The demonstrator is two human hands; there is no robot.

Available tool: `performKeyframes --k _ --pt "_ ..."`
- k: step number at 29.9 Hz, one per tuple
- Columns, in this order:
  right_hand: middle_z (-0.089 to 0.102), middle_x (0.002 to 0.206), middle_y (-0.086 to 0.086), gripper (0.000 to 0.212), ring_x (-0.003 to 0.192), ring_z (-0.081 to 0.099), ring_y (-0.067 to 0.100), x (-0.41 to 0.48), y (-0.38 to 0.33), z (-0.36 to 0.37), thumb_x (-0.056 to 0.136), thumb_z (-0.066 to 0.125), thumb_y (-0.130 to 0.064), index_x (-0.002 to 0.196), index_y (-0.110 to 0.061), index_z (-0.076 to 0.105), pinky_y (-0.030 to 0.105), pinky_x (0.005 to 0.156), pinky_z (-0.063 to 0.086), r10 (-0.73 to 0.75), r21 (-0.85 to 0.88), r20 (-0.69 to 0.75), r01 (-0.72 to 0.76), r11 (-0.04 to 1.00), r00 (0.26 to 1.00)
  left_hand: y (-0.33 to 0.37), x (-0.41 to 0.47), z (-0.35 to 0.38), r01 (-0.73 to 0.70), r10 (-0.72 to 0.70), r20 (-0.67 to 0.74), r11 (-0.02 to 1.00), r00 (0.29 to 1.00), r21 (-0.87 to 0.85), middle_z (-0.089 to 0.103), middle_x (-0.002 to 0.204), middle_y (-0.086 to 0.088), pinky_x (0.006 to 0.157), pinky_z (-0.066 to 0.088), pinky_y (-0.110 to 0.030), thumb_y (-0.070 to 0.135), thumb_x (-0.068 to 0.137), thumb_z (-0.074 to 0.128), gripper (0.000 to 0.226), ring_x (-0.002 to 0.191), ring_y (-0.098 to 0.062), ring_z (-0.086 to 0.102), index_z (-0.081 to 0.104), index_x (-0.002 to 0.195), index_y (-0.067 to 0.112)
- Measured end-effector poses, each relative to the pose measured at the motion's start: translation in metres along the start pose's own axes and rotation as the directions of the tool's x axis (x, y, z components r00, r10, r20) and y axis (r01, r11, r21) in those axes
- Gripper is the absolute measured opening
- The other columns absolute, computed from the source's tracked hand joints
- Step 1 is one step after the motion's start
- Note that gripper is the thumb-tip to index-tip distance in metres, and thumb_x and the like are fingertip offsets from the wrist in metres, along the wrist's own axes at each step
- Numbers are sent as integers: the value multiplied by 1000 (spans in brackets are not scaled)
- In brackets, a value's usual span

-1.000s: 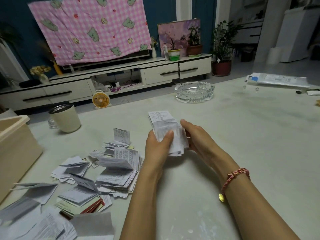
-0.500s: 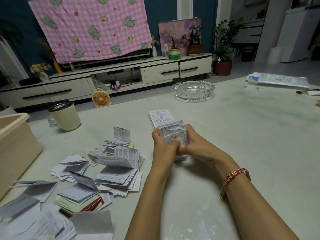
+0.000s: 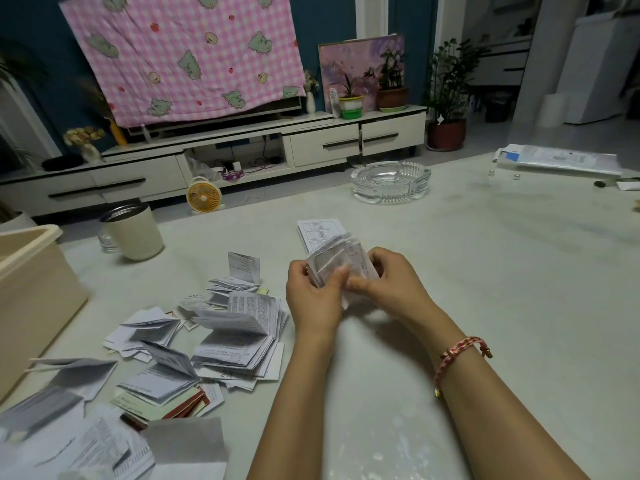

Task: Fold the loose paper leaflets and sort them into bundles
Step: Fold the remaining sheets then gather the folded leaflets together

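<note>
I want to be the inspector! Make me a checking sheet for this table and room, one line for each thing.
Surface: pale table, white smears near front.
Job's things: bundle held over table; leaflets heaped at left; one sheet flat behind hands.
Clutter: ashtray, cup, box, packet.
Hands: left hand and right hand both pinch the bundle.
Cables: cables tangled in the stand's open shelf.
Surroundings: pink cloth, fan, plants.
</note>
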State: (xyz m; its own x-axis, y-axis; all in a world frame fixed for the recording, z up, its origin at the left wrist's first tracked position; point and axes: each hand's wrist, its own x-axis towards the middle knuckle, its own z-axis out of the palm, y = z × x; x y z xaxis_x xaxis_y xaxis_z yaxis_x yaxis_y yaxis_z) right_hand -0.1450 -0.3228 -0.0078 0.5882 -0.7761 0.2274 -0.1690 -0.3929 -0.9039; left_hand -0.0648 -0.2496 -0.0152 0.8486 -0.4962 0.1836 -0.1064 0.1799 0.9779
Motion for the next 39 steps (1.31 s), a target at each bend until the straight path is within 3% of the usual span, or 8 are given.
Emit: performKeyframes --k 7,11,16,20,23,27,32,39 --pt "68 83 11 20 76 65 24 -10 -15 6 76 65 7 90 -7 63 30 68 54 161 577 158 -223 786 974 18 -7 0 77 -93 -58 967 994 -242 60 73 -3 61 53 -24 -5 75 71 29 62 -13 57 49 76 15" --pt "68 99 12 35 80 66 22 -22 -33 9 83 60 6 115 -6 57 29 62 57 90 554 171 -172 814 981 31 -18 -6 101 -146 -102 929 984 -357 61 77 -2 68 53 -27 -3 78 70 26 70 -16 60 49 78 14" --pt "69 92 10 26 69 68 15 -52 -65 -2 87 54 5 111 -3 60 27 59 55 118 608 154 -188 771 981 79 -30 -23 30 -22 -37 966 999 256 62 91 -4 74 53 -31 21 79 71 21 85 -22 59 54 89 14" --pt "68 97 15 21 79 68 28 -65 -104 -1 87 52 7 103 -6 57 35 66 60 131 594 150 -195 780 980 121 -19 -89 -173 66 196 782 978 598 61 114 -6 95 44 -40 39 87 60 25 112 -24 51 61 98 16" --pt "66 102 20 23 86 66 34 -76 -128 15 87 53 7 107 -5 55 35 64 59 135 535 196 -221 816 971 147 -12 -168 -297 329 136 511 934 806 53 127 -7 102 32 -37 37 91 54 36 123 -24 41 56 119 13" --pt "64 106 25 30 95 65 38 -85 -157 61 86 56 6 115 0 52 42 73 57 168 455 294 -292 841 941 158 2 -280 -115 266 86 95 960 989 41 139 -12 111 22 -42 45 90 52 59 132 -30 31 38 136 9" --pt "62 111 27 25 99 62 39 -98 -176 96 84 59 6 108 0 55 48 84 54 179 384 359 -319 866 916 141 20 -322 26 19 -25 -64 1000 998 55 122 -10 104 32 -43 49 92 48 51 113 -28 50 45 124 9" --pt "66 106 20 19 97 65 33 -111 -189 82 86 57 5 100 -8 56 39 77 57 137 376 441 -320 870 887 134 32 -346 11 162 2 -76 987 997 61 108 -8 88 37 -36 15 95 43 11 99 -25 55 51 102 15"
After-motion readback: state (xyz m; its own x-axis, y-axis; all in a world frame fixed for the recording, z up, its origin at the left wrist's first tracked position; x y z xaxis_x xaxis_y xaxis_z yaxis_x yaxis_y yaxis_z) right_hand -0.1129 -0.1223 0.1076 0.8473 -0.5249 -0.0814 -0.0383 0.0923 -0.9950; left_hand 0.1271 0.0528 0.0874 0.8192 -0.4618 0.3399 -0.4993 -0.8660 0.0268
